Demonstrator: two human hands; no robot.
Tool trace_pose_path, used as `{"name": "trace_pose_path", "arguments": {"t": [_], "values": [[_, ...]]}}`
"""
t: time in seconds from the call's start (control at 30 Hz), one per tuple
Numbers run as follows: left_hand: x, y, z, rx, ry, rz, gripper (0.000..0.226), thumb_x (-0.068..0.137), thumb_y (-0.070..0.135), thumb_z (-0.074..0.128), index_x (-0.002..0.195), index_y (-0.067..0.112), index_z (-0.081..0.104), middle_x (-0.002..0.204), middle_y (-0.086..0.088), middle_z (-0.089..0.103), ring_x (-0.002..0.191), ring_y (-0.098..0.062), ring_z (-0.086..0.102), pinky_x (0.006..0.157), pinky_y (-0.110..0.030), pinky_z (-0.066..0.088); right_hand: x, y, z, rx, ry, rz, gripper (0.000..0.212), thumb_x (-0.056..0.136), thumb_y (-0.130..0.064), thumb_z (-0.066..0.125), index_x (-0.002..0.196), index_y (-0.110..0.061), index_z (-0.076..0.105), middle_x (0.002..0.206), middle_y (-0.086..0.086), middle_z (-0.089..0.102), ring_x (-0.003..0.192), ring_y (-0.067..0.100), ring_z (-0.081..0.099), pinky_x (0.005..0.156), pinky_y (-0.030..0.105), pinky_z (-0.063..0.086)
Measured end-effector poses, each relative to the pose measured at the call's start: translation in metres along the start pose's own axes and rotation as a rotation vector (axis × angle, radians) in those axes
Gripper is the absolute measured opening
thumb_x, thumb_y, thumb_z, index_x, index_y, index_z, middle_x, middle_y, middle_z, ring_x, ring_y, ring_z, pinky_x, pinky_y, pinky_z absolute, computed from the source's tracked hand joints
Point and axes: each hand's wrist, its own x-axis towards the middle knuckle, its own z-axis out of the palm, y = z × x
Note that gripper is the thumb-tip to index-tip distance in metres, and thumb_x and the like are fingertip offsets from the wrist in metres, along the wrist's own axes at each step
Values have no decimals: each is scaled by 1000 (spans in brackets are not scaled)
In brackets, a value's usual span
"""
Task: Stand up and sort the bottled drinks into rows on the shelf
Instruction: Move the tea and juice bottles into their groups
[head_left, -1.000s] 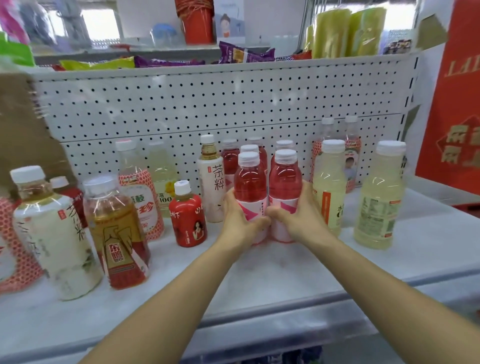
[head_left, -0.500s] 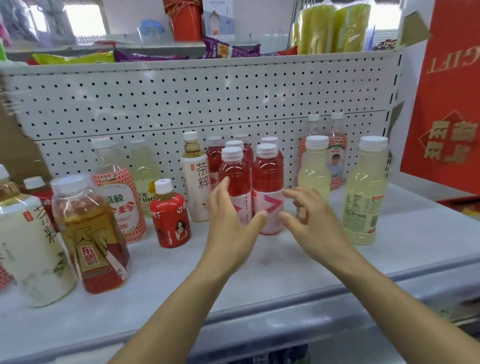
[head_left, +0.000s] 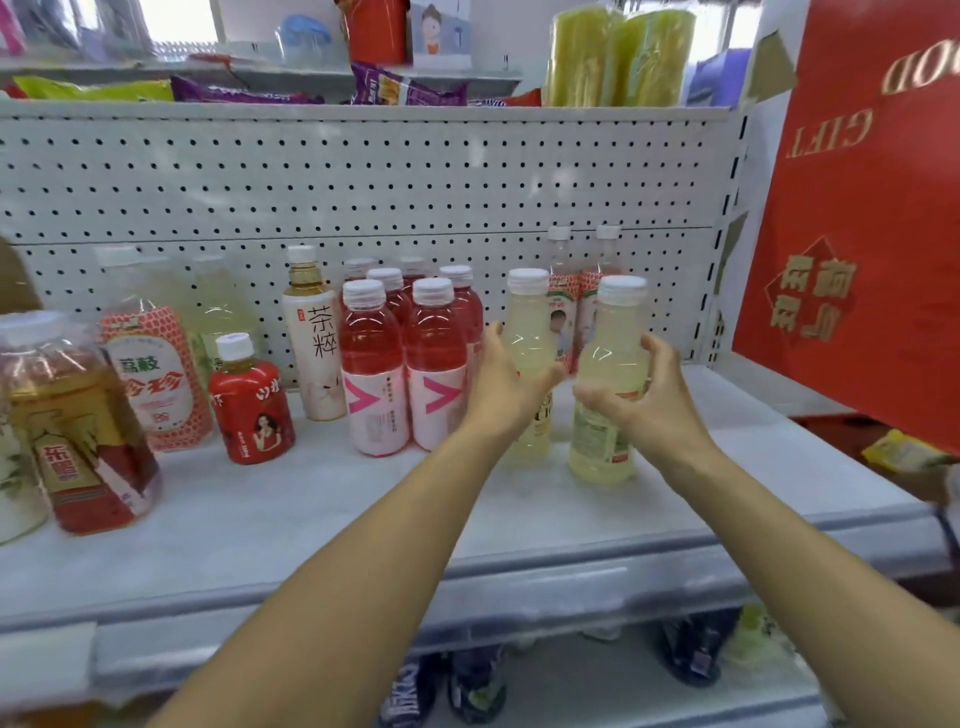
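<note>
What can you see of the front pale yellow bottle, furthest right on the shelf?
The pale yellow bottle is clear plastic, nearly full of cloudy yellowish drink, with a white screw cap and a pale printed label low down. It stands upright on the white shelf, apart from its twin on the left. The right hand curls round its middle, thumb across the front, apparently touching it.

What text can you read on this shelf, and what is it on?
"茶粹": tall white-labelled bottle.
"东鹏": amber bottle, far left.
"GIFT", letters running backwards: red banner.
Small red bottle and pink bottles: print too blurred to read.
</note>
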Motion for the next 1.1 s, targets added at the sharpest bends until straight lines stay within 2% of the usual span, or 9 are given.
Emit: {"name": "trace_pose_path", "arguments": {"t": [0.1, 0.2, 0.27, 0.37, 0.5, 0.73, 0.83, 0.97, 1.1], "values": [[2, -5, 5, -7, 15, -20, 67, 74, 25, 85, 122, 23, 38, 112, 6, 56, 103, -9, 60, 91, -34, 51, 5, 6, 2, 22, -43, -23, 74, 77, -26, 82, 135, -21, 37, 111, -12, 58, 101, 0, 58, 80, 25, 46], [-5, -9, 2, 38, 18, -14, 64, 76, 29, 82, 120, 28, 36, 117, 5, 53, 108, -11, 58, 92, -35, 50, 3, 7, -2, 27, -52, -59, 45, 78, -24, 82, 109, -26, 49, 99, -12, 61, 90, -2, 59, 76, 23, 47], [-17, -6, -2, 45, 18, -12, 61, 79, 26, 80, 119, 28, 33, 111, 8, 54, 101, -4, 57, 87, -27, 47, 1, 7, -6, 23, -77, -96, 40, 79, -24, 81, 101, -31, 49, 97, -13, 61, 89, -2, 59, 76, 23, 48], [-39, -3, -11, 22, 2, -15, 60, 84, 25, 78, 124, 26, 34, 106, 18, 54, 97, 6, 54, 79, -17, 43, -5, 10, -10, 30, -108, -120, 43, 78, -27, 82, 108, -30, 51, 103, -11, 63, 95, 2, 61, 80, 27, 51], [-67, 1, -25, -10, -5, -20, 67, 84, 31, 78, 136, 24, 36, 113, 18, 58, 105, 4, 57, 91, -25, 49, -16, 11, -12, 72, -149, -117, 53, 75, -31, 82, 119, -23, 52, 103, -11, 65, 92, 1, 63, 72, 23, 49], [-107, 17, -53, -142, 191, 0, 52, 81, 37, 79, 124, 29, 50, 109, 11, 69, 100, -2, 67, 89, -32, 55, -40, -8, 9, 209, -167, -130, 53, 75, -41, 78, 121, -26, 56, 104, -6, 69, 91, 9, 68, 73, 33, 54], [-124, 28, -73, -162, 227, 1, 43, 81, 38, 78, 116, 36, 52, 106, 13, 69, 96, 0, 67, 83, -28, 54, -54, -28, 21, 259, -189, -167, 53, 74, -44, 77, 119, -27, 57, 101, -7, 70, 87, 6, 69, 72, 30, 52], [-152, 27, -108, -179, 274, -20, 44, 80, 39, 78, 116, 33, 53, 105, 12, 70, 94, -1, 68, 82, -28, 55, -81, -53, 45, 294, -254, -195, 58, 63, -56, 73, 113, -30, 59, 99, -8, 72, 85, 4, 70, 72, 30, 53], [-179, 18, -157, -171, 332, -55, 48, 72, 49, 78, 112, 34, 54, 104, 10, 70, 93, -4, 69, 81, -33, 56, -109, -70, 86, 303, -315, -201, 44, 69, -52, 73, 106, -35, 57, 96, -9, 71, 81, 0, 68, 69, 28, 51]]}}
